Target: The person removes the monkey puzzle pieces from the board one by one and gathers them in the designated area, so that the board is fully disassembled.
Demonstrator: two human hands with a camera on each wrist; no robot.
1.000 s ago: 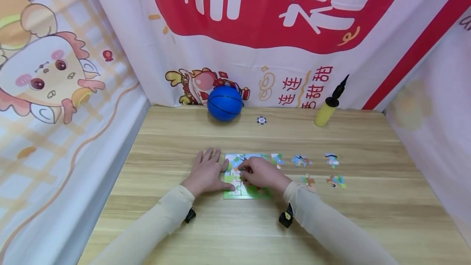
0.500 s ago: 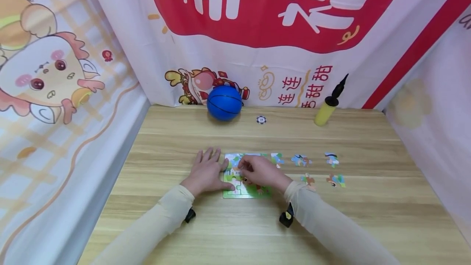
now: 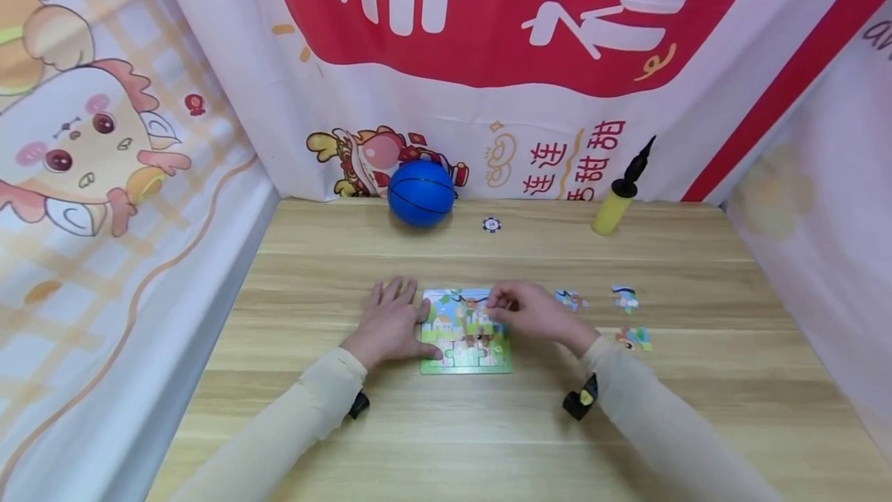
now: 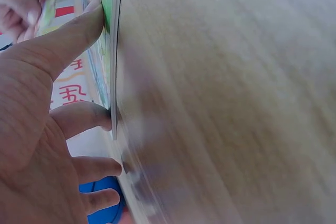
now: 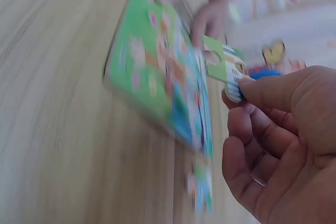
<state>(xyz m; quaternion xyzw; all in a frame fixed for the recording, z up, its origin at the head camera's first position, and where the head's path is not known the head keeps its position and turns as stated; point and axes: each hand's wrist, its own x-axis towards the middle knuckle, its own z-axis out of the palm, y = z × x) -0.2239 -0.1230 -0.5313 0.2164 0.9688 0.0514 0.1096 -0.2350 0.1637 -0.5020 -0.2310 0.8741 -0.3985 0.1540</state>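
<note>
A jigsaw puzzle [image 3: 465, 359] with a green border and a cartoon picture lies in its flat tray on the table. My left hand [image 3: 392, 328] rests at the tray's left side, thumb and index finger on its edge and the other fingers spread over the wood. Above the upper right part of the puzzle, my right hand [image 3: 533, 312] pinches a puzzle piece [image 5: 215, 64] between thumb and index finger. That piece is green with white and blue stripes, and the right wrist view shows it raised off the board. A loose puzzle piece [image 5: 202, 187] lies just beyond the tray's edge.
More loose pieces lie to the right: one puzzle piece [image 3: 571, 300] near the right wrist, another puzzle piece [image 3: 626, 299] farther out, and a third puzzle piece [image 3: 634, 339] below. At the back stand a blue ball [image 3: 421, 193], a poker chip [image 3: 492, 225] and a yellow hand pump [image 3: 613, 211].
My right hand has moved right, from the puzzle's middle to its upper right, uncovering the centre of the picture. My left hand stays at the tray's left edge. The head view has shifted slightly.
</note>
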